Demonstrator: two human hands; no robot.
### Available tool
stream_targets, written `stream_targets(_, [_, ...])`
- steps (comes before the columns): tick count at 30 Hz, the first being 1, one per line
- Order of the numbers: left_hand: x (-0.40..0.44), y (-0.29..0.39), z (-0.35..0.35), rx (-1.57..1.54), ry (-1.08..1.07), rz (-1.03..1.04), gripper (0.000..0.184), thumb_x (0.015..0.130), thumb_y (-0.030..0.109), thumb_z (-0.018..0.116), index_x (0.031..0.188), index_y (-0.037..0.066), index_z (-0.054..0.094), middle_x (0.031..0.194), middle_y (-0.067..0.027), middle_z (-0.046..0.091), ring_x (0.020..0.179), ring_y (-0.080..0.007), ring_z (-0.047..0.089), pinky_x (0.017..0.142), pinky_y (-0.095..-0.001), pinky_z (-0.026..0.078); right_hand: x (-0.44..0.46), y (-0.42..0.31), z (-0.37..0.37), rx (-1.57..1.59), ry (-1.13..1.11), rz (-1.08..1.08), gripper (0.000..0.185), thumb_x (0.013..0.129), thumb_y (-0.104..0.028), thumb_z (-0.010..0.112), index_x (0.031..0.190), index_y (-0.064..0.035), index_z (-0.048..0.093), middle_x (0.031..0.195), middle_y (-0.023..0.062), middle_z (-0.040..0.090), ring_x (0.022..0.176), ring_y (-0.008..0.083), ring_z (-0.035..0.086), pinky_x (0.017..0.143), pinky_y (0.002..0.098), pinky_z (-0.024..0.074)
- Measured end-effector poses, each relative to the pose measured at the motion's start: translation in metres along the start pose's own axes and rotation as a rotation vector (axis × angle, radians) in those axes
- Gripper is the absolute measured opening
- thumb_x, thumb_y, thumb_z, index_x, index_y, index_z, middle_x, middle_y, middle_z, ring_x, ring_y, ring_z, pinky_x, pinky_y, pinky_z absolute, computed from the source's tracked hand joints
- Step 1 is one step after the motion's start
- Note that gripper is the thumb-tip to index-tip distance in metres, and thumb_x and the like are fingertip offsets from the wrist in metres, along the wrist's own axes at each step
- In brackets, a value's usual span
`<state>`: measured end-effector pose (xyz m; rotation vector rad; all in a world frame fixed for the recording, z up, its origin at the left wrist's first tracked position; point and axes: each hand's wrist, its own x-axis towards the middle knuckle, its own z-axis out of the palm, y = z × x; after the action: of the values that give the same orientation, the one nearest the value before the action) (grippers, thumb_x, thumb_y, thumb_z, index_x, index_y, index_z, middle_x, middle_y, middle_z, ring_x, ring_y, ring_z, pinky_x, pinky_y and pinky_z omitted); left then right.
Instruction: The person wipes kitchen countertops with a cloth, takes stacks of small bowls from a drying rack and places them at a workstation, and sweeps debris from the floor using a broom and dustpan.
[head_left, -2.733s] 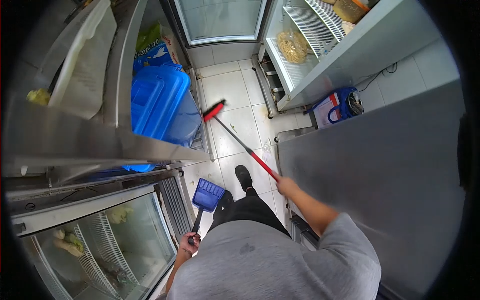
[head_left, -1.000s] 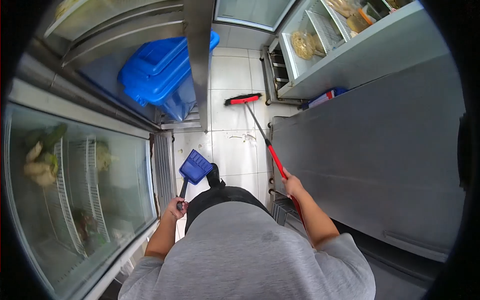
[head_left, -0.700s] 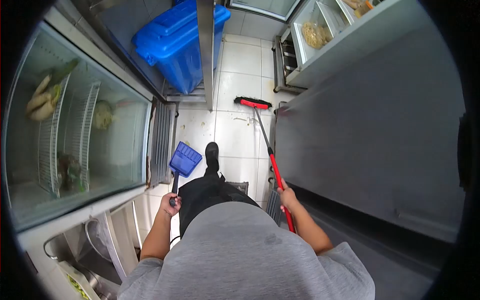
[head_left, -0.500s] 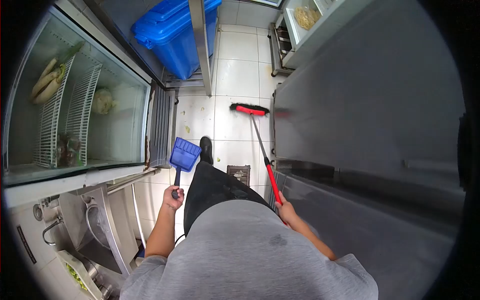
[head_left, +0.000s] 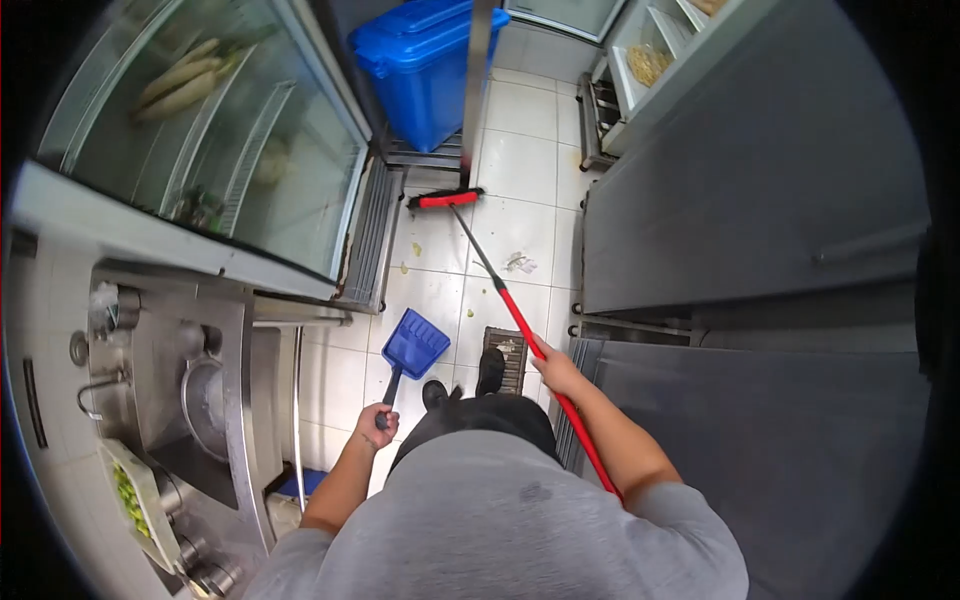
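Note:
My left hand [head_left: 377, 424] is wrapped round the dark handle of a blue dustpan [head_left: 415, 343], held with its ribbed pan pointing forward above the tiled floor. My right hand [head_left: 556, 368] grips the red pole of a broom [head_left: 445, 199]. The broom's red head with black bristles is at the floor beside the foot of a metal post. Small yellowish scraps [head_left: 416, 249] lie on the tiles between broom and dustpan. A whitish crumpled bit of litter [head_left: 519, 263] is on the floor right of the pole.
A glass-door fridge [head_left: 340, 215] with vegetables stands on the left, a steel sink [head_left: 205, 400] nearer. A blue lidded bin [head_left: 425, 85] is behind the metal post [head_left: 476, 90]. Grey steel cabinets [head_left: 740, 170] line the right. A floor drain grate [head_left: 512, 350] lies by my feet.
The broom head has swung left to the metal post, and the crumpled litter now shows. My feet have moved, one now beside the drain grate. The dustpan stays in my left hand.

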<state>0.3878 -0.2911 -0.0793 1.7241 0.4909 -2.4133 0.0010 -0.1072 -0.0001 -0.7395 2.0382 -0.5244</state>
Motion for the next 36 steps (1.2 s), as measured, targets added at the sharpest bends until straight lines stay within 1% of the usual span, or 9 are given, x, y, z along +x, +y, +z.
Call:
stream_targets(5, [-0.031, -0.005, -0.109, 0.08, -0.122, -0.049, 0.014, 0.076, 0.011, 0.055, 0.071, 0.005, 0.043, 0.062, -0.0063, 0.047, 0.05, -0.0141, 0.046, 0.043, -0.0224, 0.037, 0.097, 0.011, 0.085, -0.064, -0.069, 0.055, 0.063, 0.088, -0.022, 0.053, 0.145, -0.026, 0.027, 0.073, 0.017, 0.061, 0.05, 0.0268, 0.058, 0.045, 0.0384, 0.0488])
stream_targets(8, [-0.05, -0.011, -0.156, 0.023, -0.08, -0.048, 0.014, 0.077, 0.011, 0.055, 0.072, 0.004, 0.043, 0.063, -0.0059, 0.048, 0.05, -0.0132, 0.046, 0.044, -0.0218, 0.041, 0.034, 0.016, 0.087, -0.249, 0.018, 0.033, 0.058, 0.087, -0.018, 0.045, 0.142, -0.031, 0.033, 0.09, 0.0242, 0.065, 0.067, 0.0343, 0.065, 0.06, 0.0441, 0.0532])
stream_targets(9, [-0.054, -0.013, -0.169, 0.006, -0.078, -0.041, 0.014, 0.077, 0.011, 0.054, 0.073, 0.004, 0.043, 0.063, -0.0057, 0.048, 0.05, -0.0128, 0.046, 0.045, -0.0214, 0.043, 0.026, 0.055, 0.097, -0.36, 0.097, -0.087, 0.059, 0.087, -0.016, 0.044, 0.141, -0.0351, 0.033, 0.087, 0.0241, 0.065, 0.062, 0.0334, 0.064, 0.055, 0.0427, 0.0525])
stream_targets(13, [-0.032, -0.015, -0.235, -0.102, -0.115, -0.029, 0.015, 0.076, 0.011, 0.054, 0.076, 0.005, 0.041, 0.063, -0.0068, 0.048, 0.052, -0.0137, 0.048, 0.046, -0.0215, 0.044, -0.1, 0.002, 0.044, -0.164, -0.12, 0.334, 0.059, 0.09, -0.016, 0.05, 0.144, -0.0308, 0.03, 0.082, 0.0206, 0.064, 0.045, 0.0237, 0.058, 0.042, 0.0354, 0.0487])
stream_targets(17, [-0.021, -0.018, -0.259, -0.211, -0.07, 0.012, 0.015, 0.075, 0.01, 0.054, 0.074, 0.006, 0.04, 0.061, -0.0067, 0.047, 0.052, -0.0151, 0.047, 0.047, -0.0221, 0.044, -0.142, -0.032, 0.036, -0.295, -0.12, 0.246, 0.059, 0.091, -0.017, 0.052, 0.144, -0.0285, 0.03, 0.078, 0.0188, 0.063, 0.041, 0.0193, 0.056, 0.039, 0.0322, 0.0468])
stream_targets(24, [-0.006, -0.035, -0.277, -0.282, -0.023, 0.077, 0.018, 0.074, 0.007, 0.055, 0.077, 0.007, 0.037, 0.06, -0.0065, 0.045, 0.051, -0.0154, 0.048, 0.044, -0.0224, 0.042, -0.026, -0.049, 0.061, -0.896, -0.216, -0.039, 0.052, 0.093, -0.024, 0.044, 0.142, -0.0334, 0.032, 0.094, 0.0231, 0.065, 0.086, 0.0383, 0.063, 0.079, 0.0462, 0.0486])
stream_targets(28, [-0.007, -0.045, -0.27, -0.286, -0.033, 0.096, 0.017, 0.073, 0.006, 0.055, 0.077, 0.007, 0.038, 0.06, -0.0065, 0.045, 0.051, -0.0157, 0.048, 0.044, -0.0225, 0.043, -0.012, -0.044, 0.043, -0.888, -0.213, -0.025, 0.055, 0.091, -0.021, 0.043, 0.141, -0.0409, 0.03, 0.097, 0.0216, 0.064, 0.089, 0.0372, 0.063, 0.08, 0.0465, 0.0482])
stream_targets(32, [0.016, -0.035, -0.267, -0.297, -0.072, 0.042, 0.016, 0.074, 0.006, 0.055, 0.078, 0.007, 0.039, 0.061, -0.0064, 0.046, 0.052, -0.0158, 0.048, 0.046, -0.0235, 0.044, -0.06, 0.002, 0.016, -0.811, -0.117, -0.029, 0.053, 0.091, -0.026, 0.046, 0.142, -0.0325, 0.033, 0.089, 0.0251, 0.063, 0.086, 0.0422, 0.061, 0.076, 0.0459, 0.0469])
stream_targets(36, [0.016, -0.028, -0.233, -0.237, -0.062, -0.012, 0.016, 0.075, 0.005, 0.054, 0.081, 0.006, 0.039, 0.061, -0.0064, 0.046, 0.052, -0.0152, 0.049, 0.044, -0.0226, 0.044, -0.119, 0.012, -0.01, -0.735, -0.095, 0.123, 0.053, 0.092, -0.024, 0.049, 0.142, -0.0314, 0.035, 0.075, 0.0183, 0.062, 0.059, 0.0302, 0.06, 0.055, 0.0389, 0.0471])
